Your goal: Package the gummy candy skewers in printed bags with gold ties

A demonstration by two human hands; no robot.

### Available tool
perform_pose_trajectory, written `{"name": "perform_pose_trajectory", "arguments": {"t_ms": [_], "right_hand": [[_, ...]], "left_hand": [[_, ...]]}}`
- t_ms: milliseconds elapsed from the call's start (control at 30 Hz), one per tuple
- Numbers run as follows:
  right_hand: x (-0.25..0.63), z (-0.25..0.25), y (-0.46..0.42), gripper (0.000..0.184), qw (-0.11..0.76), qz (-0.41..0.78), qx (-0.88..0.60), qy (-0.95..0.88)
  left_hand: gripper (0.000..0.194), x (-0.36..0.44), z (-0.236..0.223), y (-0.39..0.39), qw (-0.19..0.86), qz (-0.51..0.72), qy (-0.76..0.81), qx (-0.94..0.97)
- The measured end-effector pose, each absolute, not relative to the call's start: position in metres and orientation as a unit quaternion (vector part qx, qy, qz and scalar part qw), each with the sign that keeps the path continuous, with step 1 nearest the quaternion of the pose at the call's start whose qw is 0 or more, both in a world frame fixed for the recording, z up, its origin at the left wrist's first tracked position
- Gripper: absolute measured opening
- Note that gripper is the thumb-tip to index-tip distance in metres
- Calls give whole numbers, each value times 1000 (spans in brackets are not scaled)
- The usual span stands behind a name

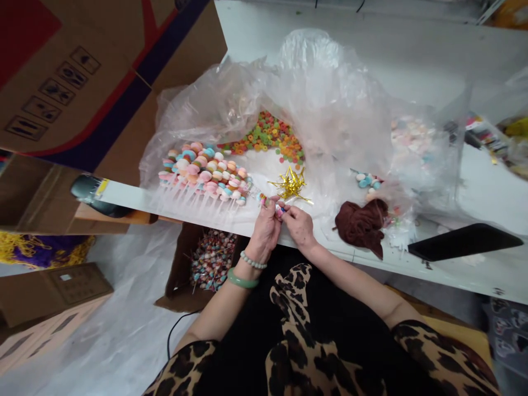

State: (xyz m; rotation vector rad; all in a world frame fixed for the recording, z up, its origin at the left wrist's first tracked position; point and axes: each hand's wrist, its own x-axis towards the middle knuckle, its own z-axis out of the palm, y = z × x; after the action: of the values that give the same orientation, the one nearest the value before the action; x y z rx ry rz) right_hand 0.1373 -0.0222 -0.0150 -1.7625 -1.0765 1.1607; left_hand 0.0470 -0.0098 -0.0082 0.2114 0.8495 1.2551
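My left hand (267, 228), with a bead bracelet and a green bangle at its wrist, is closed on a small wrapped candy stick (261, 198) in clear film. My right hand (299, 226) meets it, fingertips pinched at the candy's colourful end (280, 210). The fingers hide much of this piece. Just beyond the hands lies a loose bunch of gold twist ties (292, 183). To the left, a pile of pastel candy skewers (206, 170) rests with its white sticks towards me. Small ring-shaped gummies (270, 135) in orange, green and red spread behind it.
Clear plastic bags (330, 104) cover the table's middle. A brown cloth (361, 223) and a black flat object (466, 242) lie to the right. Below the table edge, a cardboard box (173, 275) holds many finished-looking skewers. A large carton (111, 71) stands at left.
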Motion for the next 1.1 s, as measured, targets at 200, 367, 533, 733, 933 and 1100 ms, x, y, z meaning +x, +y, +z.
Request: {"name": "perform_pose_trajectory", "arguments": {"t_ms": [200, 367, 533, 733, 933, 1100], "right_hand": [[144, -12, -23, 24, 409, 641, -564, -322], [154, -10, -32, 11, 346, 450, -619, -543], [129, -12, -24, 16, 400, 523, -588, -469], [129, -5, -18, 18, 458, 595, -532, -391], [130, -6, -17, 21, 412, 605, -548, -405], [118, -7, -10, 31, 449, 606, -550, -359]], "left_hand": [[30, 39, -8, -2, 740, 536, 393, 108], [28, 29, -7, 1, 734, 546, 391, 102], [28, 39, -4, -5, 694, 571, 427, 103], [33, 22, 6, 5, 771, 506, 372, 110], [31, 18, 6, 15, 709, 571, 401, 100], [20, 32, 3, 10, 701, 582, 408, 64]]}}
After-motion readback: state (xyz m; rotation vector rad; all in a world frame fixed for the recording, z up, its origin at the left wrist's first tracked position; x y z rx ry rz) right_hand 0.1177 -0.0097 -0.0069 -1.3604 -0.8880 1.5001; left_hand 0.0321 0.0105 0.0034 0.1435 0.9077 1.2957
